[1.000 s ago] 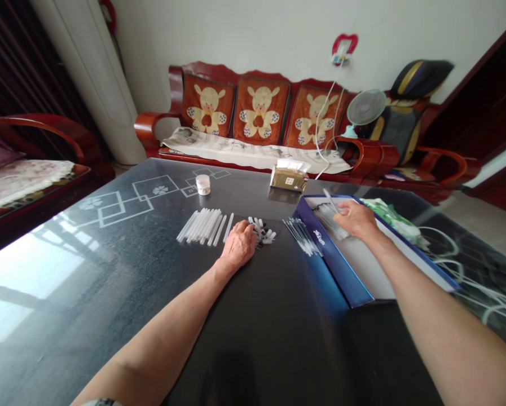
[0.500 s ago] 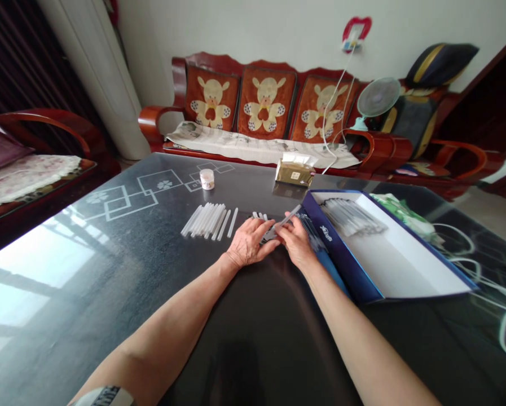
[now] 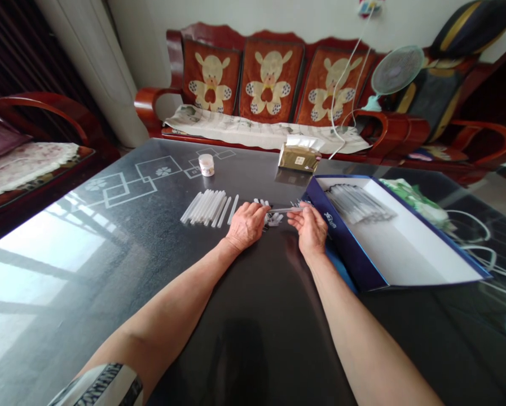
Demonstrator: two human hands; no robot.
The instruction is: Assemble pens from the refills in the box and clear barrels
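Observation:
A thin translucent tube [image 3: 280,210], like a pen barrel, lies almost level between my two hands. My left hand [image 3: 247,226] pinches its left end, and my right hand [image 3: 312,226] grips the right end with fingers and thumb. Just beneath and behind it sit several small white pieces [image 3: 275,217], partly covered by the fingers. To the left of my left hand lies a row of whitish translucent tubes [image 3: 206,207]. Some thin dark-and-clear pieces beside my right hand are mostly hidden by it.
A blue box with a white inside [image 3: 422,254] stands at the right, holding a bundle of slim clear sticks [image 3: 358,204]. Farther back are a small white tub [image 3: 206,166] and a tissue pack [image 3: 299,157]. A green-white bag [image 3: 417,203] and white cables [image 3: 481,254] lie beyond the box.
My hands have moved a little apart, and the tube has swung from slanting to nearly level between them. The camera view has tipped slightly downward.

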